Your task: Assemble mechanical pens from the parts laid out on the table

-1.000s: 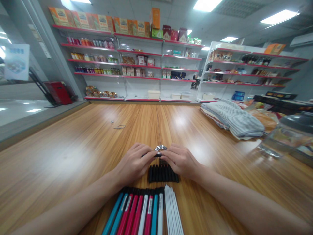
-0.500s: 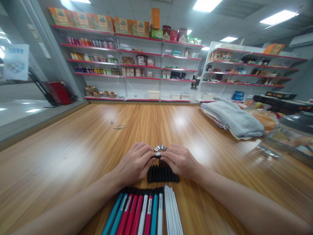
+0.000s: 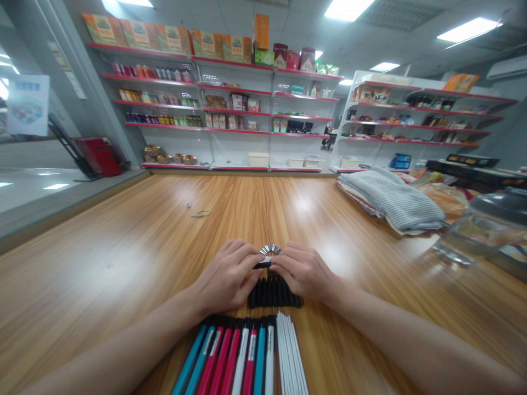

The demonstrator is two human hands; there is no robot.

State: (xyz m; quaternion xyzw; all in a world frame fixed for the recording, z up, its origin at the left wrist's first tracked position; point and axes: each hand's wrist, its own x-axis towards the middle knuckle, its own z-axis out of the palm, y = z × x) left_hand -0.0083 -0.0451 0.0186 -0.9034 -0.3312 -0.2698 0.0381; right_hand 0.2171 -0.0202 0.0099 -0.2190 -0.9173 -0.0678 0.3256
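Close together over the table, my left hand [image 3: 230, 274] and my right hand [image 3: 307, 271] are closed in a pinch at either end of a short black pen grip [image 3: 262, 265]. What the fingertips cover is hidden. Just beyond them, silver cone-shaped pen tips [image 3: 270, 248] lie in an arc, with small whitish pieces near the fingers, too small to name. Under and between my hands is a row of black pen grips [image 3: 275, 293]. Nearer to me lie blue, red and white pen barrels [image 3: 226, 356], black-ended, beside a bundle of thin white pen refills [image 3: 291, 354].
Farther left on the wooden table [image 3: 123, 230] are a thin wire loop [image 3: 201, 213] and a small metal bit [image 3: 188, 205]. At right stand folded striped cloths [image 3: 395, 197] and a clear dark-lidded jar [image 3: 473, 230]. Stocked shelves [image 3: 230, 104] line the back.
The black pen grip has shifted slightly left and tilted between my fingertips, showing more of its length. My hands have otherwise hardly moved.
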